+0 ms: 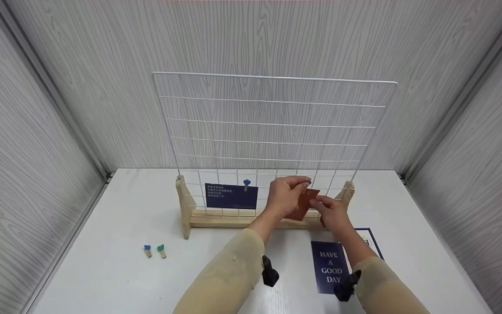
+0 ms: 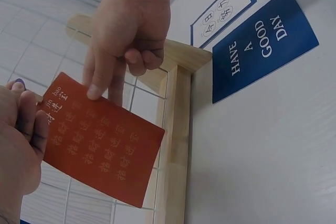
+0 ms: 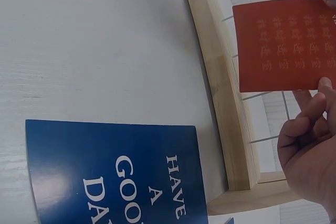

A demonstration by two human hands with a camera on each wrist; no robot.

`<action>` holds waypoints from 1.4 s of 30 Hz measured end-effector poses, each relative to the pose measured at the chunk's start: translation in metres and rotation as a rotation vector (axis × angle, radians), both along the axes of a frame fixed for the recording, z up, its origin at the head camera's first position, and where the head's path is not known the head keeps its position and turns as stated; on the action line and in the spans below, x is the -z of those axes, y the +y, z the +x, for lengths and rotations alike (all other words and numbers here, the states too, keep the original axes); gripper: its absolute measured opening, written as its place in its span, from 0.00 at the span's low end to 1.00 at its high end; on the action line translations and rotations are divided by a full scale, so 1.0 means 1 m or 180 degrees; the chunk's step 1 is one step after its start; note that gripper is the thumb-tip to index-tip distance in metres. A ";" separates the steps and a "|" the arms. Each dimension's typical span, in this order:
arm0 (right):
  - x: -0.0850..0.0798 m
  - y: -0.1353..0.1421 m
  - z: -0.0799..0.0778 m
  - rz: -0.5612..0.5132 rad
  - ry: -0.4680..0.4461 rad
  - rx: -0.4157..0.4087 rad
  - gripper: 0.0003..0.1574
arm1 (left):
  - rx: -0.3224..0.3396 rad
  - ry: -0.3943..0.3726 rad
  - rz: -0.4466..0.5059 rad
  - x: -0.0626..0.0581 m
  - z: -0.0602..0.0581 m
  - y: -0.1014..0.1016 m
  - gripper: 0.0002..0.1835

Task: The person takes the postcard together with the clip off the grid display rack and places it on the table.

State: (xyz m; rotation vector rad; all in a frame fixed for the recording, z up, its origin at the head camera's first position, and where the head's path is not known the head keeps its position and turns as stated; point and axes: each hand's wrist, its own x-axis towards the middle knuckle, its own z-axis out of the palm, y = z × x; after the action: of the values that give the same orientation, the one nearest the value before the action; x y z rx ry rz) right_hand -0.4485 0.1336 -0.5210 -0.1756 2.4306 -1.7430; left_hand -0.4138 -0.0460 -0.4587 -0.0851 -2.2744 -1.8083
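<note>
A red card point(image 1: 304, 205) with gold lettering is held up against the lower right of a white wire grid point(image 1: 273, 126). My right hand point(image 1: 330, 213) pinches its right edge between thumb and fingers, as the right wrist view confirms. At the card's top edge my left hand point(image 1: 285, 194) grips a small wooden clothespin with a purple tip point(image 2: 20, 83); most of this peg is hidden by the fingers. Left of the hands, a dark blue card point(image 1: 232, 196) with white writing hangs on the grid under a blue-topped clothespin point(image 1: 246, 185).
Wooden feet point(image 1: 184, 205) and a crossbar point(image 1: 220, 221) support the grid. A blue "HAVE A GOOD DAY" card point(image 1: 330, 266) and a white, blue-bordered card point(image 2: 215, 19) lie at the right. Blue point(image 1: 147, 251) and green point(image 1: 161, 251) clothespins lie at the left.
</note>
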 end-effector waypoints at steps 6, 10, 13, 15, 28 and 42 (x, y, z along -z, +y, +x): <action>0.002 0.000 -0.001 -0.0015 -0.0020 -0.0009 0.21 | 0.0098 -0.0116 0.0214 -0.001 0.002 -0.002 0.09; 0.002 0.000 -0.002 -0.0019 -0.0016 -0.0001 0.21 | 0.0133 -0.0091 0.0240 -0.002 0.002 -0.004 0.08; 0.001 0.000 -0.001 -0.0006 -0.0021 -0.0010 0.21 | 0.0151 -0.0068 0.0237 -0.004 0.003 -0.004 0.09; 0.000 0.000 0.000 0.0001 -0.0024 -0.0015 0.21 | 0.0164 -0.0064 0.0233 -0.005 0.004 -0.005 0.09; 0.002 0.000 -0.003 -0.0043 0.0006 -0.0027 0.21 | 0.0254 -0.0136 0.0361 -0.018 0.014 -0.009 0.09; 0.000 0.001 0.000 0.0050 0.0032 -0.0071 0.21 | 0.0402 -0.0126 0.0303 -0.036 0.031 -0.022 0.11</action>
State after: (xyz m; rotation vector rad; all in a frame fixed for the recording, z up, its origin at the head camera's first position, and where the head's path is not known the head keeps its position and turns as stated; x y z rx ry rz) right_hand -0.4487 0.1347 -0.5209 -0.2093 2.4391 -1.7175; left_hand -0.3829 -0.0676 -0.4224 -0.1821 -2.2517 -1.9952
